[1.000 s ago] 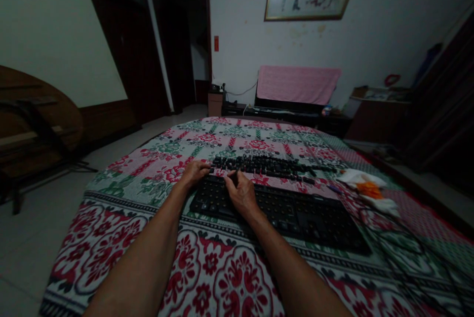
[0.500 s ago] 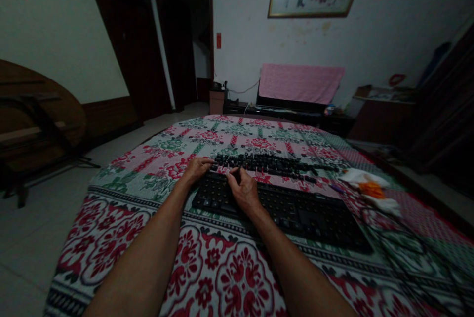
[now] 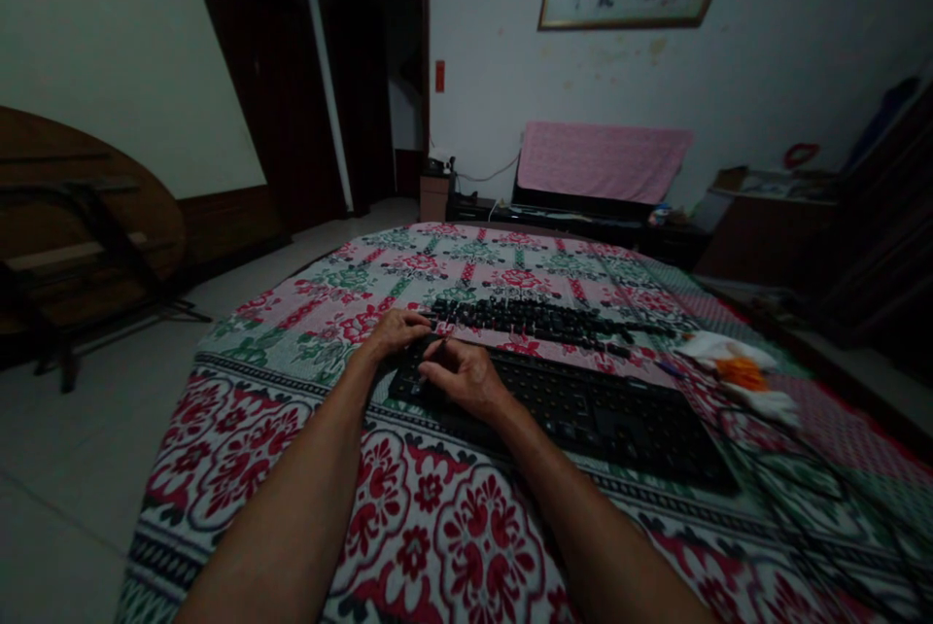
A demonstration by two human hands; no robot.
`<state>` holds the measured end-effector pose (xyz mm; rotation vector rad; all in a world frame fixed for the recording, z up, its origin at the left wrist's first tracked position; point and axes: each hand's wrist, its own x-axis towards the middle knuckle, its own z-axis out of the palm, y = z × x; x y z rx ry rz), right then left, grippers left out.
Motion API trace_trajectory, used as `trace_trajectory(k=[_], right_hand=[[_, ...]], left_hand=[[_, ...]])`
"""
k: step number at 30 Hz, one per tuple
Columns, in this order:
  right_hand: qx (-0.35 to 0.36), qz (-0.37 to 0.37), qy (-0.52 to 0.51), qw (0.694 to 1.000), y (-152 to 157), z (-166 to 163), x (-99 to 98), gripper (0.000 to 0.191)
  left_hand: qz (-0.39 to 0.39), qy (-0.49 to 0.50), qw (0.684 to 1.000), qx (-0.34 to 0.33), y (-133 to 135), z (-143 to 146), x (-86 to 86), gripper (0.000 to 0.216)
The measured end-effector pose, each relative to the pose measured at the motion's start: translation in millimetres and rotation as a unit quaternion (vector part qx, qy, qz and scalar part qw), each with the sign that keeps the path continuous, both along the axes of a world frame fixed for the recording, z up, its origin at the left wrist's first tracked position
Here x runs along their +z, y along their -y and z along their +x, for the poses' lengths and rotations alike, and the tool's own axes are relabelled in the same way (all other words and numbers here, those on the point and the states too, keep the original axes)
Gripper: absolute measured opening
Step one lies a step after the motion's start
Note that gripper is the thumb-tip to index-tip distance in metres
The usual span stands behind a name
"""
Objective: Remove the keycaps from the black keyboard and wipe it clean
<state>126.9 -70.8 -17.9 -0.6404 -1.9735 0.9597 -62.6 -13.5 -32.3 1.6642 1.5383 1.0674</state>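
Note:
A black keyboard [image 3: 619, 420] lies across the patterned cloth, its key area bare of caps over most of its width. Behind it, several loose black keycaps [image 3: 532, 315] are spread in uneven rows. My left hand [image 3: 397, 330] is at the keyboard's upper left corner, fingers drawn together beside the nearest keycaps; whatever they may hold is too small and dark to name. Over the keyboard's left end, my right hand [image 3: 466, 378] has its thumb and forefinger curled toward each other in a pinch. Anything between those fingertips cannot be made out.
White and orange cloth or paper [image 3: 740, 371] lies right of the keycaps, near a thin purple pen-like item [image 3: 669, 369]. Black cable [image 3: 802, 498] loops at the right. A folded round table [image 3: 87, 216] leans at the left. Pink cloth [image 3: 604, 160] covers a screen at the back.
My right hand has shifted left over the keyboard's left end, closer to my left hand. The left hand stays by the corner. The whole view has turned slightly left.

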Motion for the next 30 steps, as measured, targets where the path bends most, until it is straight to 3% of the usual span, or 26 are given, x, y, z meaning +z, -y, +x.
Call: trace_trajectory(k=[11, 20, 30], right_hand=[[-0.007, 0.048, 0.064, 0.997, 6.2, 0.0, 3.8, 0.010], [-0.053, 0.098, 0.092, 0.989, 11.1, -2.8, 5.3, 0.007], [-0.117, 0.067, 0.106, 0.985, 14.0, -8.5, 3.4, 0.011]], left_hand=[[-0.010, 0.019, 1.000, 0.000, -0.1, 1.0, 0.0, 0.036], [-0.014, 0.029, 0.999, -0.010, 4.3, 3.2, 5.8, 0.031], [-0.003, -0.001, 0.999, -0.032, -1.5, -2.2, -0.8, 0.028]])
